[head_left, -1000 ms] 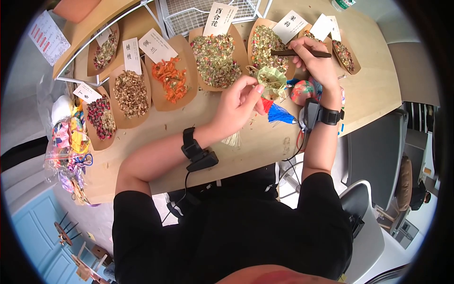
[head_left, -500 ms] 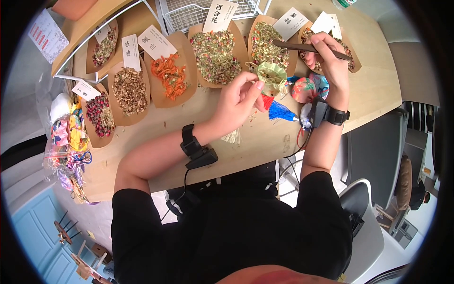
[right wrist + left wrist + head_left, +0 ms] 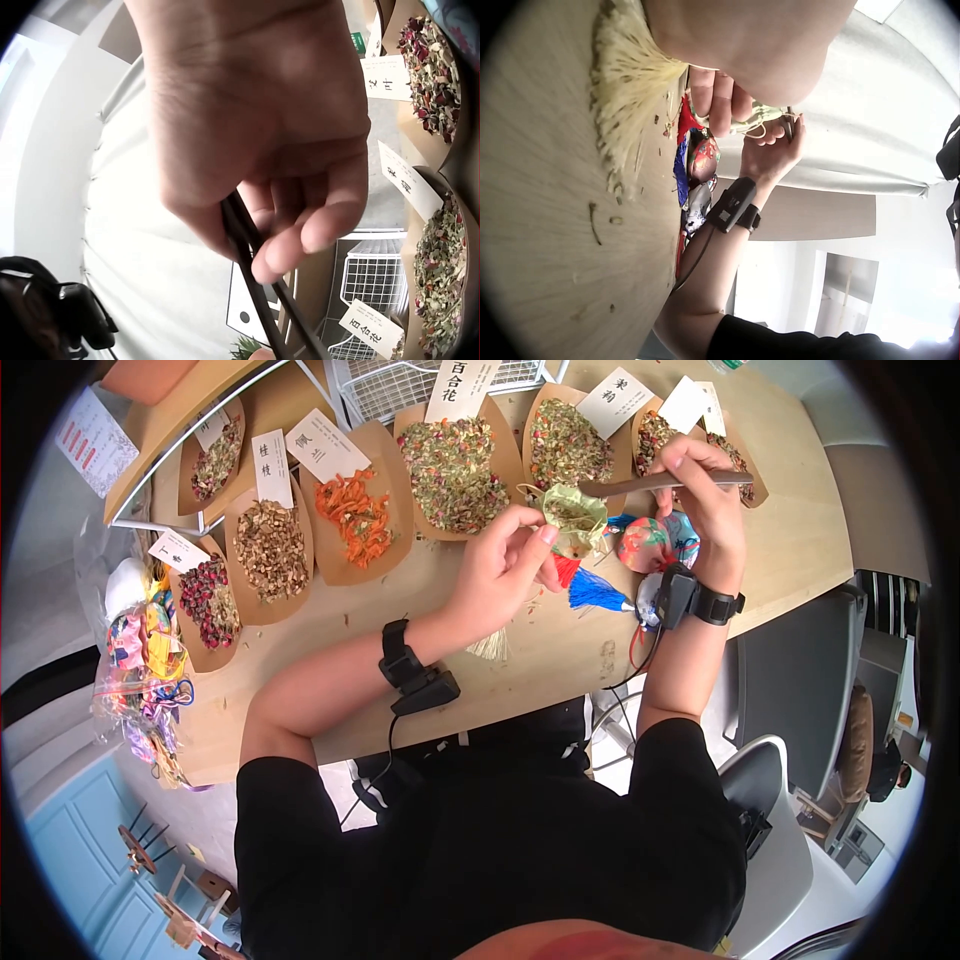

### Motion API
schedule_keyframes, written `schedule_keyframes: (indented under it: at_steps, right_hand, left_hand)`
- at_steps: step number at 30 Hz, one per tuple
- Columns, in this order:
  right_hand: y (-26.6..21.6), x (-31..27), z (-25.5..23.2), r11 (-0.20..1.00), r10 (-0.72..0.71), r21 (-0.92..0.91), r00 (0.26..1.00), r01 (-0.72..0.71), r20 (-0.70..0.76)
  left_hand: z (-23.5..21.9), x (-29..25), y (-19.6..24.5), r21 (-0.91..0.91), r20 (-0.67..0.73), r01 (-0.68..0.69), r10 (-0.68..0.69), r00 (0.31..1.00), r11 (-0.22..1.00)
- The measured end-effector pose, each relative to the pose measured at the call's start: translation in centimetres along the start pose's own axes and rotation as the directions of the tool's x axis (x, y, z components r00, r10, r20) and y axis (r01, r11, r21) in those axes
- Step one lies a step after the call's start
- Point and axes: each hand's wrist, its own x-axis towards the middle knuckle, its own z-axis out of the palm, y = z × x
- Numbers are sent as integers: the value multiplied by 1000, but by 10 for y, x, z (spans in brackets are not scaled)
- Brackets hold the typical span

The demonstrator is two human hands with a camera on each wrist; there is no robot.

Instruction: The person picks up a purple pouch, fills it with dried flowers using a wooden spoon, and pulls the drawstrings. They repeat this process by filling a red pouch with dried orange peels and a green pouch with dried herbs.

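My left hand (image 3: 500, 575) pinches a small pale green cloth pouch (image 3: 585, 542) by its near side. The pouch's mouth faces up and dried herb bits (image 3: 570, 510) show inside. In my right hand (image 3: 705, 505) is a pair of dark tweezers (image 3: 645, 484), gripped between thumb and fingers; its two arms (image 3: 259, 292) show in the right wrist view. The tweezers' tips overlap the pouch's upper rim in the head view. A cream tassel (image 3: 634, 90) hangs below my left hand, close over the table.
Paper trays of dried herbs, such as orange petals (image 3: 352, 520) and a green mix (image 3: 455, 475), line the table's far side with name cards. Finished-looking printed sachets (image 3: 645, 545) and a blue tassel (image 3: 597, 592) lie near my right wrist. A bag of colourful cords (image 3: 150, 660) lies left.
My right hand has shifted right and slightly down, and the tweezers' tips have come from over the herb tray down to the pouch's rim. The left hand stays nearly still with the pouch.
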Motion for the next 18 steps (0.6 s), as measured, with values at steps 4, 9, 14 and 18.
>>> schedule_keyframes:
  at_steps: [4, 9, 14, 18]
  right_hand:
    - [2, 5, -2, 992, 6, -127, 989, -25, -147]
    - [11, 10, 11, 927, 128, -337, 984, -162, -121]
    - [15, 14, 6, 945, 53, -299, 962, -135, -266]
    - [18, 17, -14, 882, 152, -344, 886, -322, -438]
  left_hand:
    - [-1, 0, 0, -11, -1, 19, -19, 1000, 1000]
    - [-1, 0, 2, 20, 3, 14, -14, 1000, 1000]
    - [-1, -1, 3, 71, 14, 27, -28, 1000, 997]
    - [-1, -1, 3, 64, 15, 37, -38, 999, 997]
